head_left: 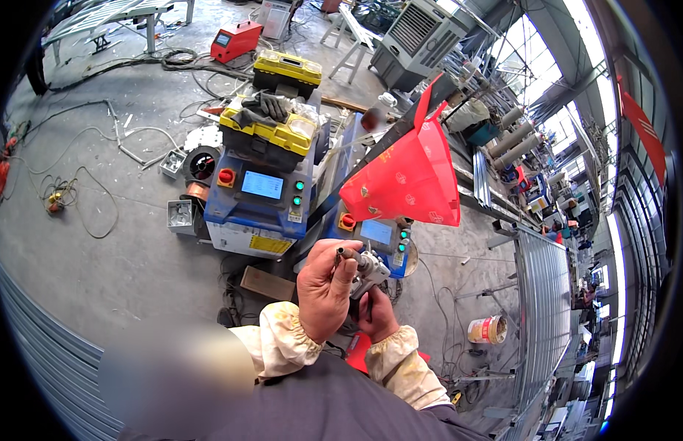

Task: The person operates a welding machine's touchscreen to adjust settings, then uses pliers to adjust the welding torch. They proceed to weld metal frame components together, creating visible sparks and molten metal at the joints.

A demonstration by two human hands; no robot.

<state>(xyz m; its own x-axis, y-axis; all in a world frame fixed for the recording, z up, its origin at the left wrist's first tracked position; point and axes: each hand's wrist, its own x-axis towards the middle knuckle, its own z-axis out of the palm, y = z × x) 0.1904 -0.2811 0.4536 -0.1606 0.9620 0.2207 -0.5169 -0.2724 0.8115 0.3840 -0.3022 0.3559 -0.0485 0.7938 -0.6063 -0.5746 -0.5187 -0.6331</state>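
In front of my body I hold a metal welding torch [369,273] with a dark tubular nozzle and a silver-grey body. The fingers of my left hand [324,290] are closed around its nozzle end, thumb and fingertips near the tip. Lower and to the right, my right hand [378,314] is closed on the torch's lower part; its fingers are partly hidden. Both wrists are in stained cream sleeves. Just beyond my hands are two blue machines, the left one [257,192] and the right one [377,234], each with a lit screen and an orange-red knob.
A red printed sheet [408,176] hangs over the right machine. Black-and-yellow toolboxes [272,132] stand on the left machine, dark gloves [264,109] on top. Cables [99,220] lie across the floor. A bucket [487,330] and stacked metal profiles [546,294] are at right.
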